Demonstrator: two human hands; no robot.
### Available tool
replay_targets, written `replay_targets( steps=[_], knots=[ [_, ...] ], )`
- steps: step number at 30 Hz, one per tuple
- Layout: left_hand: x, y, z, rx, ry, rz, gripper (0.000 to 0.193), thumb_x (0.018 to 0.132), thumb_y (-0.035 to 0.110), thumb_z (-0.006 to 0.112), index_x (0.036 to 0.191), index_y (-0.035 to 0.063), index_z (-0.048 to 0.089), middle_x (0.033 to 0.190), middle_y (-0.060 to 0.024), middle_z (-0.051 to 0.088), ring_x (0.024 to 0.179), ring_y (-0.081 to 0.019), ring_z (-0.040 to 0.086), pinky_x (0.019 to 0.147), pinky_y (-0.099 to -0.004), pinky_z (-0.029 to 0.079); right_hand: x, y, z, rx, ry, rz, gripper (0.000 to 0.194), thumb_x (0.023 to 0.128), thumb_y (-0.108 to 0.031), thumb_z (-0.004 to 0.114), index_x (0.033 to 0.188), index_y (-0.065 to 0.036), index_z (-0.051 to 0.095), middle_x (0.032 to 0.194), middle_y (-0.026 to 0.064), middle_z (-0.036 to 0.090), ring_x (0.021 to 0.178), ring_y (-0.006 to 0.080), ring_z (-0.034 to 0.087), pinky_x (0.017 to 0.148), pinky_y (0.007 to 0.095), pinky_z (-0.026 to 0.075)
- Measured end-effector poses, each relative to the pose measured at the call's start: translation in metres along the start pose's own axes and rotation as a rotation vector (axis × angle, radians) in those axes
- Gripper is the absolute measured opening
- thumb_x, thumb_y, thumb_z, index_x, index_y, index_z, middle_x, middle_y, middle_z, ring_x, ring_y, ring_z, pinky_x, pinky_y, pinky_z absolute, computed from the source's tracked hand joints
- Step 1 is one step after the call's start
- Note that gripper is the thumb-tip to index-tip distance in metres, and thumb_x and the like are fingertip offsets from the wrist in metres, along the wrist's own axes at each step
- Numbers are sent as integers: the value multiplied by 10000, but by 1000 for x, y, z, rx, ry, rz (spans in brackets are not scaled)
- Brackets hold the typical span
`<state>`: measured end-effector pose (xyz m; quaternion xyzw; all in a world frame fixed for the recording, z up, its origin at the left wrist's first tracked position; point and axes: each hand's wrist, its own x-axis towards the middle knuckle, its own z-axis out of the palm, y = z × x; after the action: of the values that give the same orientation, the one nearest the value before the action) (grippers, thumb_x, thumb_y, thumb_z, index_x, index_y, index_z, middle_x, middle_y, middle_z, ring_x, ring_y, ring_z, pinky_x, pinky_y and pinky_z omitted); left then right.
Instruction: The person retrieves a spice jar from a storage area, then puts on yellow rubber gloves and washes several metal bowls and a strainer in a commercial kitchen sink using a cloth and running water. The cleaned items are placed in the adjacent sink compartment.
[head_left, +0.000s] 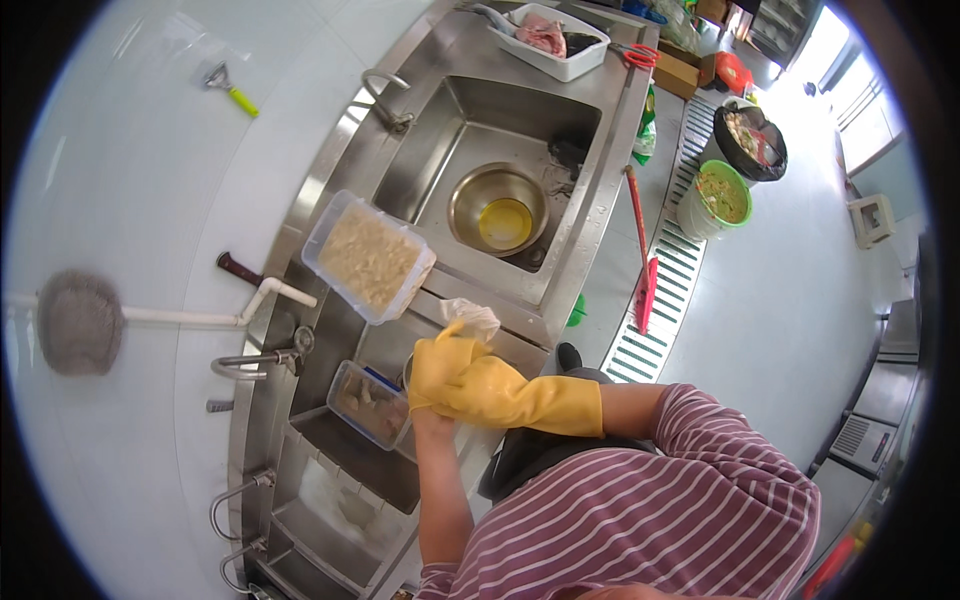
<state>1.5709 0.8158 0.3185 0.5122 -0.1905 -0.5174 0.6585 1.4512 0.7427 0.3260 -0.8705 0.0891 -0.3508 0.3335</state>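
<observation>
Yellow rubber gloves cover both hands, which are together over the front edge of the sink counter. My left hand (442, 367) is inside a glove that sits low, with the forearm bare up to the wrist; its fingers are blurred. Across it lies my right hand (469, 386), its fingers closed on the left glove near the cuff. The right glove reaches well up the forearm. Just beyond the gloves rests a crumpled white cloth or bag (472, 318). A clear plastic tub (367, 255) of pale pieces in liquid stands on the divider between basins.
A metal bowl (499, 210) with yellowish liquid sits in the far basin (480, 142). A smaller plastic container (367, 405) is in the near basin. Fish pieces fill a white tray (553, 41) beside red-handled scissors (637, 55). Right, a bucket (716, 201) stands by a floor drain (667, 270).
</observation>
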Motion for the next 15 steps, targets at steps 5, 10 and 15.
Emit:
replay_targets(
  steps=[5, 10, 15],
  knots=[
    [48, 22, -8, 918, 59, 71, 309, 920, 144, 542, 1199, 12, 547, 1125, -74, 612, 969, -197, 603, 820, -333, 488, 6, -19, 2, -78, -176, 147, 186, 801, -259, 615, 954, -163, 659, 782, 35, 646, 681, 266, 635, 577, 401, 488],
    [67, 15, -28, 1200, 305, 470, 324, 756, -14, 607, 1077, -53, 591, 989, -160, 602, 952, -289, 580, 863, -337, 457, 4, -18, 20, 43, -99, 194, 167, 833, -285, 595, 931, -167, 660, 741, 50, 639, 660, 289, 627, 572, 410, 478],
    [55, 19, -15, 1203, 52, 566, 546, 739, -29, 614, 1277, 52, 569, 1028, -153, 568, 972, -315, 568, 866, -362, 458, -7, -12, 35, -71, -151, 161, 199, 847, -321, 578, 831, -148, 675, 758, 59, 647, 664, 298, 623, 582, 412, 478]
  ],
)
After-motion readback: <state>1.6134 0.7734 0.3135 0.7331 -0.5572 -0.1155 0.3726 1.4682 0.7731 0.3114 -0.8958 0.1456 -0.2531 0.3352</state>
